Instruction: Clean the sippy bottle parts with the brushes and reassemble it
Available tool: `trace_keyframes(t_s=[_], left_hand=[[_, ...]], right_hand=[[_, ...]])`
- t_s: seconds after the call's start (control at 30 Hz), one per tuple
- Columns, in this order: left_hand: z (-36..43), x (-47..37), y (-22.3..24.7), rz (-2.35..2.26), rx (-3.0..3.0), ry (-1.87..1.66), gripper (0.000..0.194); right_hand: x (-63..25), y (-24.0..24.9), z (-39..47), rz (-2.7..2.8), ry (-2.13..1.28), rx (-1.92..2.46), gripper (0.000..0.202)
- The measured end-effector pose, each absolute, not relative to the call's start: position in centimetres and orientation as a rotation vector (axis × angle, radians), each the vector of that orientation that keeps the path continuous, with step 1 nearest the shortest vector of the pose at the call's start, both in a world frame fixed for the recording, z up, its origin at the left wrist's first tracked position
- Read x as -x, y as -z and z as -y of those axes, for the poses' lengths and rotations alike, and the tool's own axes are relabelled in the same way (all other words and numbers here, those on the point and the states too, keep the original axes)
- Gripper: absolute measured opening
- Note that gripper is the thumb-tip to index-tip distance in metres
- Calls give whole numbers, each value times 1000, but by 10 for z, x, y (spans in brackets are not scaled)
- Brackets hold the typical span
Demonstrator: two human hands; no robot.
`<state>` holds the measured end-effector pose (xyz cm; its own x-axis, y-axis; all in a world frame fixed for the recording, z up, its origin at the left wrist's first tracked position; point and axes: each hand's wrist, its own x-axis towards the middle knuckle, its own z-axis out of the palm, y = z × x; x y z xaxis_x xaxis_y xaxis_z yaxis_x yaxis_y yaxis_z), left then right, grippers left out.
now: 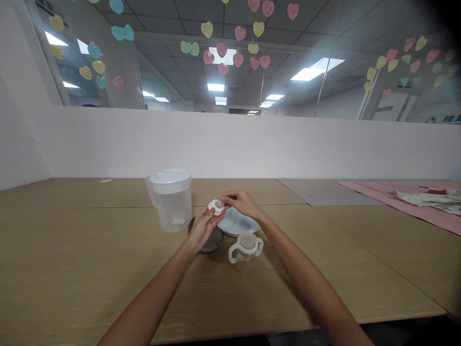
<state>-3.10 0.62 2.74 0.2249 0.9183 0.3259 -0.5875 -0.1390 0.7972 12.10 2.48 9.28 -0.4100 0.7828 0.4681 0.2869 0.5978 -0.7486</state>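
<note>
My left hand (202,228) is closed around the white collar of a baby bottle nipple (216,207), held above the table. At its clear tip, my right hand (240,202) pinches with thumb and forefinger. A clear baby bottle (245,258) with two white handles stands upright below and to the right of my hands, its top without a nipple. Behind the bottle lies a white dish (237,225), partly hidden by my right hand. A dark round dish (212,242) sits beside it, partly covered by my left hand and wrist.
A translucent lidded pitcher (175,204) stands left of the dishes. On the far right, a pink cloth (428,211) carries a patterned fabric piece (428,199). A small pale flat piece (107,180) lies at the back left. The white wall (230,146) closes off the table's back.
</note>
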Motion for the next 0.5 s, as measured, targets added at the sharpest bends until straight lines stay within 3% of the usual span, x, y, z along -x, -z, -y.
trace_keyframes(t_s=[0.2,0.4,0.5], left_hand=[[-4,31,-31,-423,-1079,-1404,28],[-3,29,-28,-595,-1221,-1514,50],[7,28,-23,-761,-1545,-1632,50]], right_hand=[[-123,-95,-25,1913,-939,787,28],[-127,-105,-19,1920,-832,845,27],[-144,-121,-10,1957,-743,950,28]])
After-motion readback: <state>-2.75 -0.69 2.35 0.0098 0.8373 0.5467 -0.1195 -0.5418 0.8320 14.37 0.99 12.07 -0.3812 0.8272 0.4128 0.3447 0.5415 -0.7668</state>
